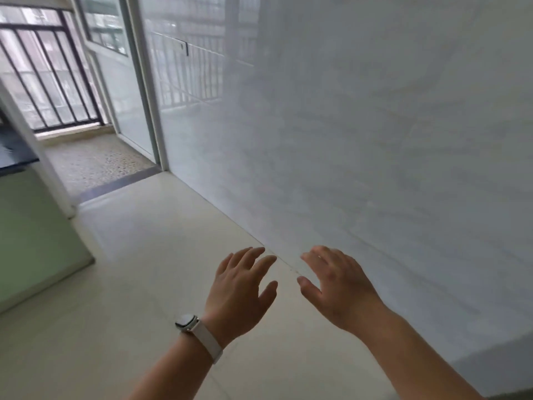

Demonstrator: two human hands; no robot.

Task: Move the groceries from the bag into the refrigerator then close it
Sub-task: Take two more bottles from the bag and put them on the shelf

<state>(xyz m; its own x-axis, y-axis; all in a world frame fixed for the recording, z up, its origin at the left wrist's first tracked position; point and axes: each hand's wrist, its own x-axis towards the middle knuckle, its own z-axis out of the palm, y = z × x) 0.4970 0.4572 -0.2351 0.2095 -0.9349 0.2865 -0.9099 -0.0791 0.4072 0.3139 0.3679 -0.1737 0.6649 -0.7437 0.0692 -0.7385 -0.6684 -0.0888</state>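
My left hand (240, 290) is stretched out low in the middle of the view, fingers spread, holding nothing; a white watch (189, 323) sits on its wrist. My right hand (337, 287) is beside it, also spread and empty, near the foot of a glossy white tiled wall (360, 125). No bag, groceries or refrigerator appear in this view.
A pale tiled floor (138, 255) runs toward an open doorway (103, 168) onto a balcony with dark railings (49, 79). A light green cabinet (31, 229) with a dark counter top (14, 157) stands at the left. The wall fills the right side.
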